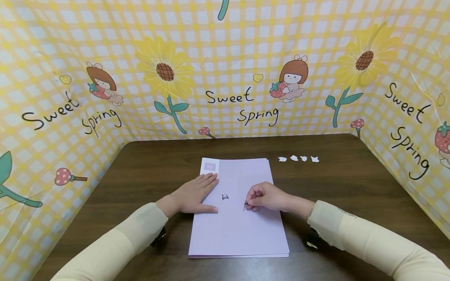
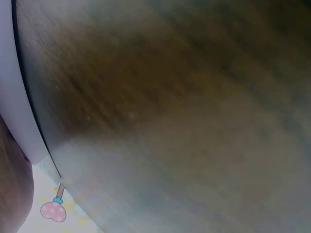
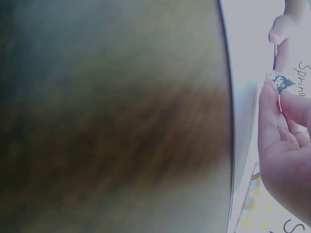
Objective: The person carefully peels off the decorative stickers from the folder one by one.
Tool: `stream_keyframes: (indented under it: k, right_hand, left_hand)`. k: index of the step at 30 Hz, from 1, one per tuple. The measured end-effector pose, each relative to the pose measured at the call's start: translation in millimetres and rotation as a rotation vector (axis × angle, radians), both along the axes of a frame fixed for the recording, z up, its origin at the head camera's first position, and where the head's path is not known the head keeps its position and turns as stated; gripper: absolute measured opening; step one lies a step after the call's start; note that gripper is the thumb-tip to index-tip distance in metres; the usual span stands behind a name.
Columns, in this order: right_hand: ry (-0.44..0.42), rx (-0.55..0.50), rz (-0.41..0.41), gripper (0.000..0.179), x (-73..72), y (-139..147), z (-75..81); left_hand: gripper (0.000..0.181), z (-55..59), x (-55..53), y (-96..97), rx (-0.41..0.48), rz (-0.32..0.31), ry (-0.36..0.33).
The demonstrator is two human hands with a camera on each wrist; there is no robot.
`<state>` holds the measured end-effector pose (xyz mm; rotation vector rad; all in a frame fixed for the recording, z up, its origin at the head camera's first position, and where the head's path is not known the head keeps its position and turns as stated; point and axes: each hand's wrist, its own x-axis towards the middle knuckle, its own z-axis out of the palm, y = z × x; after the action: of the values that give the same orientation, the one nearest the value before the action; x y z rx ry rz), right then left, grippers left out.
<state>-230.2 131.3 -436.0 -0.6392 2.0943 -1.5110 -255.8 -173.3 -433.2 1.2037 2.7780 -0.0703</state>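
A large pale lilac folded sheet (image 1: 239,238) lies on the wooden table. My left hand (image 1: 198,193) rests flat on its left side, fingers straight and thumb pointing across the paper. Just right of that hand, a small black-and-white sticker (image 1: 225,196) lies on the sheet. My right hand (image 1: 265,196) is over the right half of the paper. Between thumb and index finger it pinches a small cartoon sticker (image 3: 282,83), with a dark pointed-hood character visible in the right wrist view. The left wrist view catches mostly table and the paper's edge (image 2: 24,121).
Several small white cut-out pieces (image 1: 299,159) lie in a row on the table (image 1: 330,183), beyond the sheet to the right. A white label with a lilac square (image 1: 209,166) sits at the sheet's top left corner. Yellow checked cloth (image 1: 225,58) surrounds the table's back and sides.
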Motion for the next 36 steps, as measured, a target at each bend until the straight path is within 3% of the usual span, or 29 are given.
stream_keyframes:
  k: [7, 13, 36]
  right_hand:
    - [-0.013, -0.029, -0.034, 0.001, -0.4, -1, -0.3]
    - [-0.012, -0.043, -0.041, 0.011, -0.9, 2, -0.7]
    - [0.119, 0.071, -0.130, 0.009, -3.3, 24, 6.6]
  left_hand:
    - [0.105, -0.3, 0.5, 0.0, 0.001, -0.001, 0.003]
    - [0.105, 0.0, 0.6, 0.5, -0.002, 0.001, 0.002]
    - [0.104, 0.6, 0.6, -0.1, 0.001, -0.009, 0.015]
